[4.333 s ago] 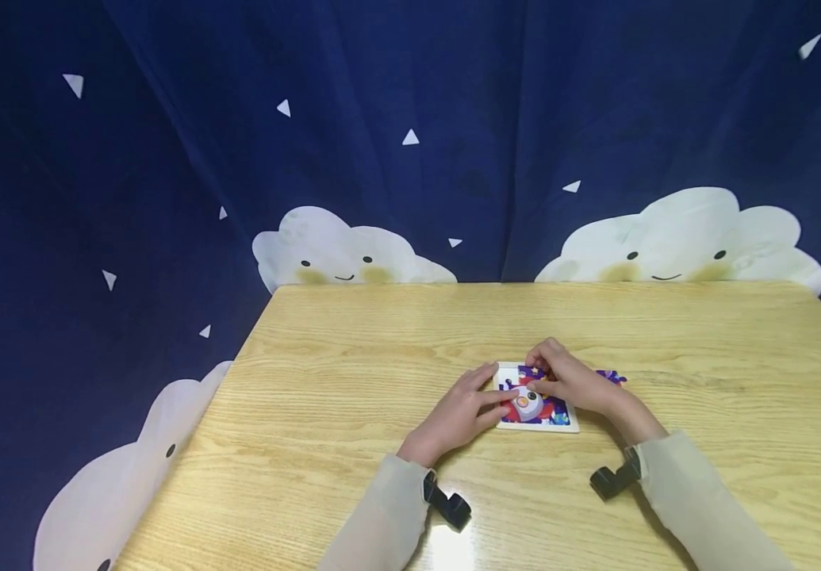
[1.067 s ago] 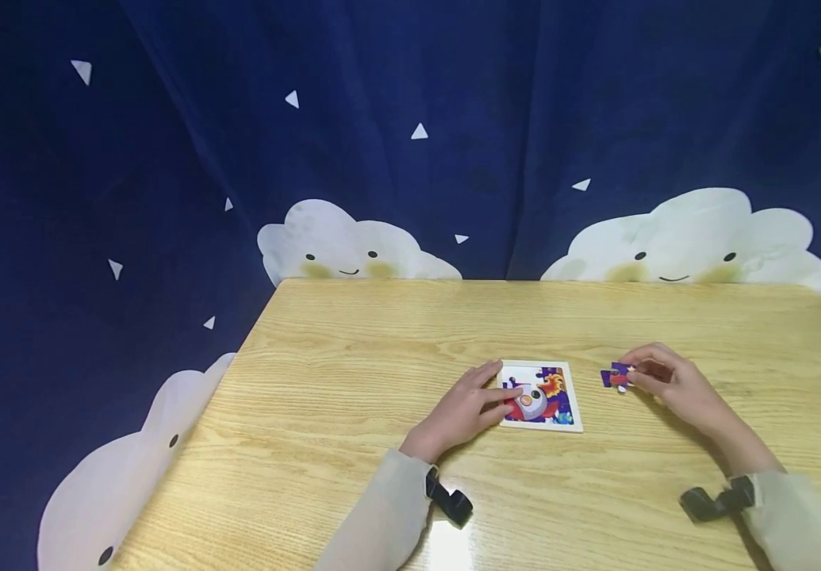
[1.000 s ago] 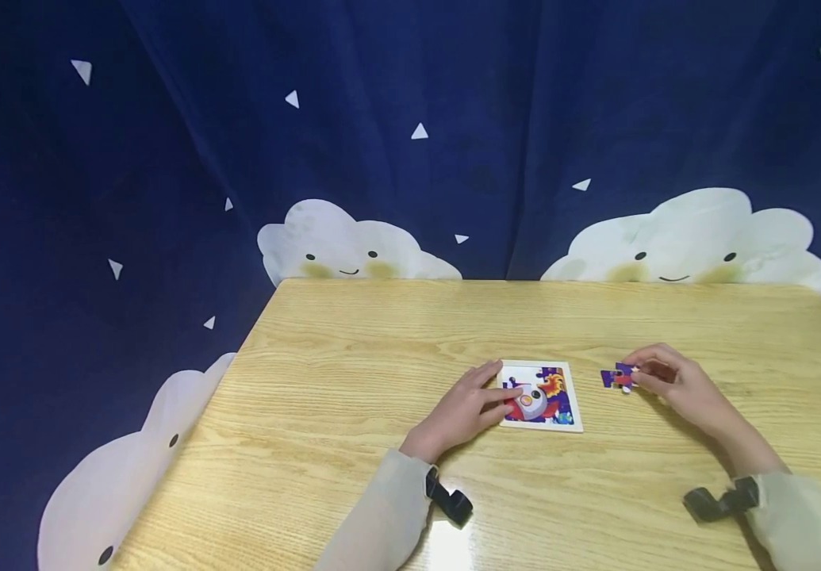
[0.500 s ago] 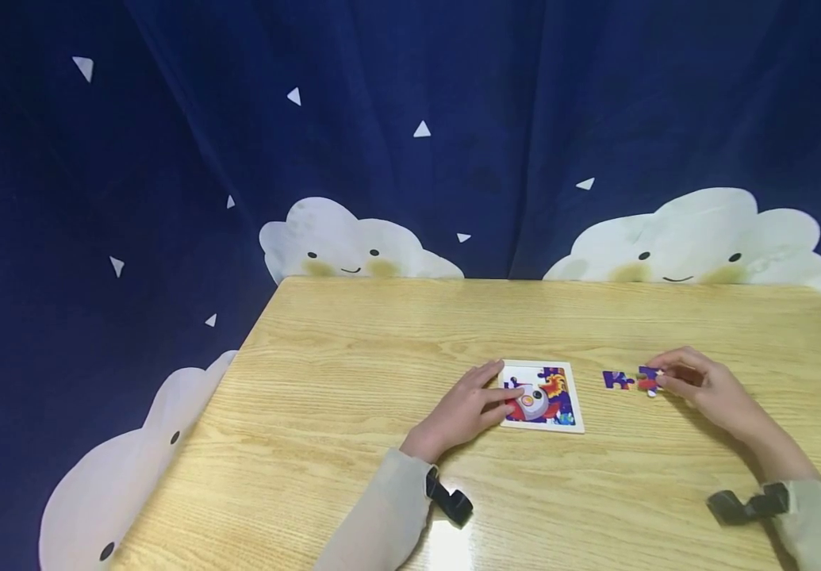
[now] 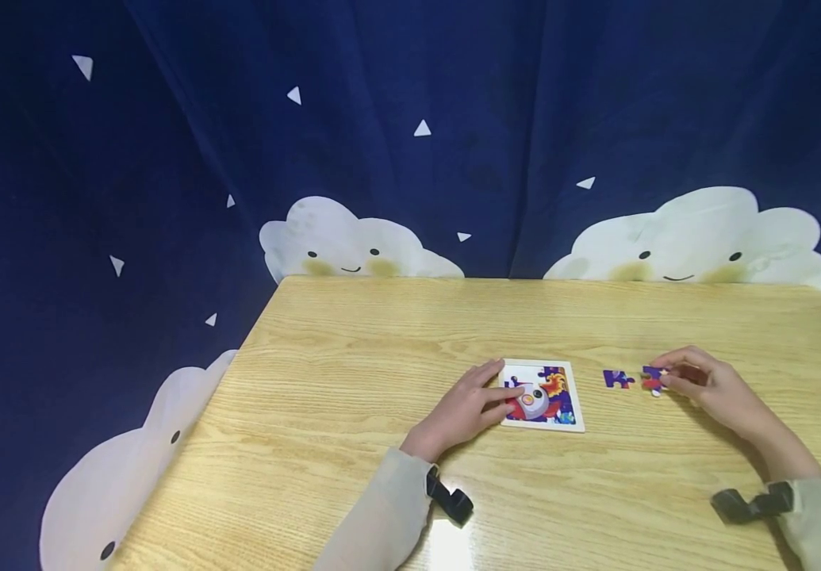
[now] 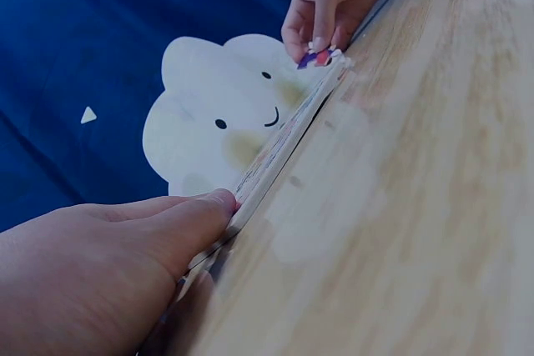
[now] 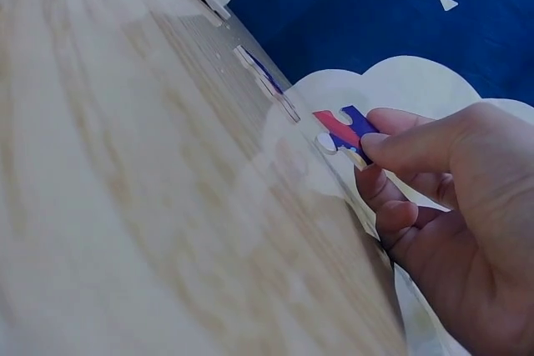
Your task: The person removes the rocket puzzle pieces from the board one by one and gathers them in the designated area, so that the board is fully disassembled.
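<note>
My left hand (image 5: 462, 408) rests on the left side of a small white-framed jigsaw puzzle (image 5: 538, 363), with its fingers stretched over the edge. A white bird-like face with an orange beak fills its middle, and bare white board shows at the upper left. Right of the puzzle, my right hand (image 5: 713, 390) pinches a purple and red puzzle piece (image 7: 340, 127) between thumb and fingers. In the right wrist view that piece is tilted. Another purple puzzle piece (image 5: 618, 380) lies on the table between the frame and the right hand.
Everything sits on a light wooden table (image 5: 381, 333). Behind it hangs a dark blue curtain (image 5: 381, 159) with white triangles and smiling clouds. A black wrist mount (image 5: 450, 497) sits at the left cuff, another mount (image 5: 751, 503) at the right one.
The right hand was over the puzzle; it has since carried a piece off to the right, past the loose piece, which now shows uncovered. The left hand has stayed on the frame.
</note>
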`<state>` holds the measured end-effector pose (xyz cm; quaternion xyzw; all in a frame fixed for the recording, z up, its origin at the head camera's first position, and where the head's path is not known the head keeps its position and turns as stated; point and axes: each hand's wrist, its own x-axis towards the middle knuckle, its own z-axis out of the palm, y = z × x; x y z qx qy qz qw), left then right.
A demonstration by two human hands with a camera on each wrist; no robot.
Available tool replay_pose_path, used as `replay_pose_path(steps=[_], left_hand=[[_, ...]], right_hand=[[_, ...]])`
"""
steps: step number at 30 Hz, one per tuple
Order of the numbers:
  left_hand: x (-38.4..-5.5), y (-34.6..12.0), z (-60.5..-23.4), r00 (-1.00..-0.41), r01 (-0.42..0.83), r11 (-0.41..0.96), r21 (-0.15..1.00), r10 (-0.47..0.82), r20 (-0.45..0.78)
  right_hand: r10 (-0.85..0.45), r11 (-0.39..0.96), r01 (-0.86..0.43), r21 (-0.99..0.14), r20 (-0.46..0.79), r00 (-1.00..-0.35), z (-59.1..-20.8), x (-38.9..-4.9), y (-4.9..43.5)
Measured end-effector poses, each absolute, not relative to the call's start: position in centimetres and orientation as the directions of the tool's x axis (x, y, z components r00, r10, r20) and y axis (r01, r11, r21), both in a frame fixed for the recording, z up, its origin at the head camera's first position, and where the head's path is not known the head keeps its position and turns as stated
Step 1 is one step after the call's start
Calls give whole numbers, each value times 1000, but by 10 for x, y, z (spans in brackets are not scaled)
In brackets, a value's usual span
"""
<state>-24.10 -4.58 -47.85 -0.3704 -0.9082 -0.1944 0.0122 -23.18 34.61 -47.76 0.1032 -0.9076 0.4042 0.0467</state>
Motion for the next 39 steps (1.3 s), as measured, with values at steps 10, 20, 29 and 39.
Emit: replay_pose_path(steps=[10,20,29,39], left_hand=[[-240,-46,-478,-735,659,650,380,664,138],[-241,-47,-478,-736,657,651,380,664,134],[-241,-46,-478,-734,661,654,369,666,135],[-241,-45,-477,-739,654,663,364,662,122]], right_hand=[[-149,739,-234,-631,185,-971,-478,-236,347],[-202,744,-298,-598,224,-953,-476,-238,343],[-255,738,-309,-600,175,-951,-475,-240,345],[-311,718,-370,-589,205,-928,-473,-244,347]])
